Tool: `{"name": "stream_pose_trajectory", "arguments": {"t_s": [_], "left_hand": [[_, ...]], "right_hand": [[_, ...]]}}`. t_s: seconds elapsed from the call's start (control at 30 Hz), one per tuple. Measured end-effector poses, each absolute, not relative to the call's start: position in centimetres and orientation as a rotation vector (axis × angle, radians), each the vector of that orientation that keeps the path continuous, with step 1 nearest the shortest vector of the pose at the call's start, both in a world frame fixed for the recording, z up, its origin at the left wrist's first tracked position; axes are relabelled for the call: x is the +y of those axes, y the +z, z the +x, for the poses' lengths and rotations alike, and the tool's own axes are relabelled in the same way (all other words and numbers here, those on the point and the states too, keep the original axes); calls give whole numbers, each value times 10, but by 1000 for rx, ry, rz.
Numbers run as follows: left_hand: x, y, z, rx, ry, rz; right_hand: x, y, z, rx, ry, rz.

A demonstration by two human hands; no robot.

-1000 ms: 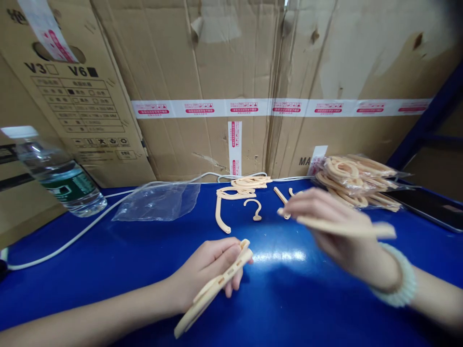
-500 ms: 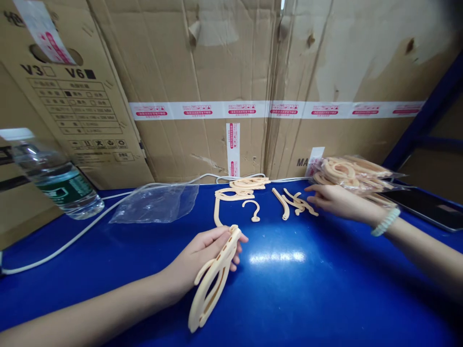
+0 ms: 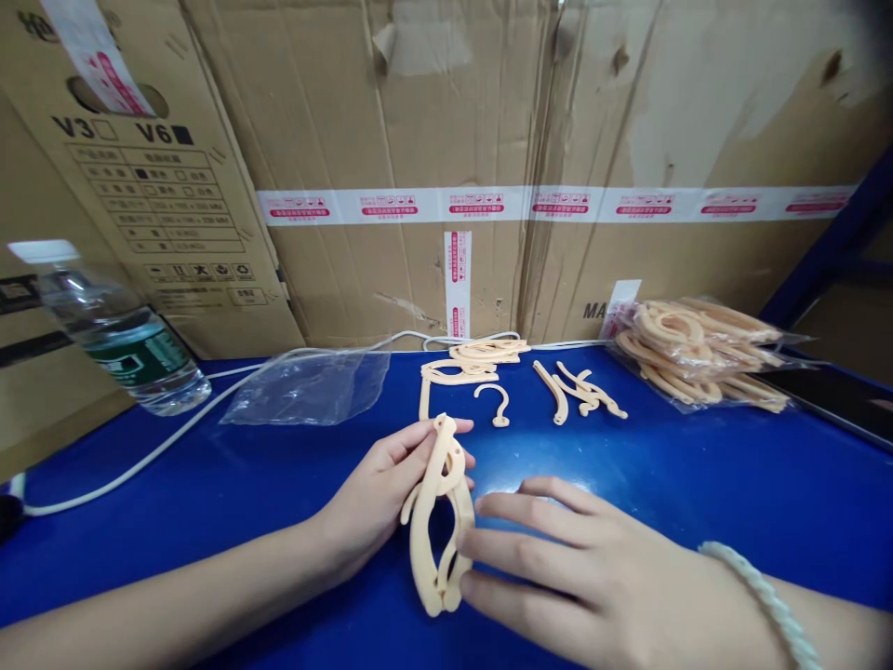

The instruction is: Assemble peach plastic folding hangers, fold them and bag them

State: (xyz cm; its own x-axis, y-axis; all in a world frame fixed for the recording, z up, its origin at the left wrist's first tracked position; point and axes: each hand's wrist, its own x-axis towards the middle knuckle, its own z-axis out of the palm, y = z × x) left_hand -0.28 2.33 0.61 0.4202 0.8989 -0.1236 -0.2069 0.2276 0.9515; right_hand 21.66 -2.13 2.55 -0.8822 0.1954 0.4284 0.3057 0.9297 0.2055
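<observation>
A beige folding clothes hanger [image 3: 422, 540], its arms folded together, is pinched at its upper end by my left hand [image 3: 391, 479]. Its lower end points toward me. My right hand [image 3: 579, 558] is at the hanger's right side, fingers spread and stretched out; the fingertips meet its edge in the picture, but whether they touch it I cannot tell. Beyond the hands lies a loose beige hook [image 3: 500, 409]. Right of the hook are several slim beige hanger pieces [image 3: 554, 395], and behind it is a small pile of beige hanger parts [image 3: 481, 352].
Bagged beige hanger parts [image 3: 687, 349] are stacked at the right, beside a dark flat device [image 3: 837, 402]. At the left stand a water bottle [image 3: 132, 344] and a clear plastic bag [image 3: 307, 391]. A white cable [image 3: 132, 484] crosses the blue table. Cardboard boxes [image 3: 391, 279] form the back.
My right hand has come from the loose pieces at the back right to the hanger. The hanger, still in my left hand, has turned more upright, with its flat side facing me.
</observation>
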Motion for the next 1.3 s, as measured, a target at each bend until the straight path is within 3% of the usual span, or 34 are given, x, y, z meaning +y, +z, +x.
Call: {"name": "stream_pose_trajectory", "arguments": {"t_s": [0.17, 0.5, 0.63, 0.77, 1.0, 1.3], "left_hand": [[22, 9, -1, 813, 914, 991], [15, 2, -4, 749, 748, 1440], [15, 4, -3, 785, 829, 1431], [13, 6, -3, 830, 848, 1416], [15, 2, -4, 792, 835, 1238], [18, 0, -4, 768, 831, 1230]], "right_hand": [[-17, 15, 216, -2717, -465, -382], [-11, 7, 219, -2590, -524, -348], [-7, 6, 220, -2545, -649, -542], [-5, 8, 218, -2611, -558, -762], [-6, 18, 227, -2533, -690, -511], [44, 16, 268, -2481, -269, -821]]}}
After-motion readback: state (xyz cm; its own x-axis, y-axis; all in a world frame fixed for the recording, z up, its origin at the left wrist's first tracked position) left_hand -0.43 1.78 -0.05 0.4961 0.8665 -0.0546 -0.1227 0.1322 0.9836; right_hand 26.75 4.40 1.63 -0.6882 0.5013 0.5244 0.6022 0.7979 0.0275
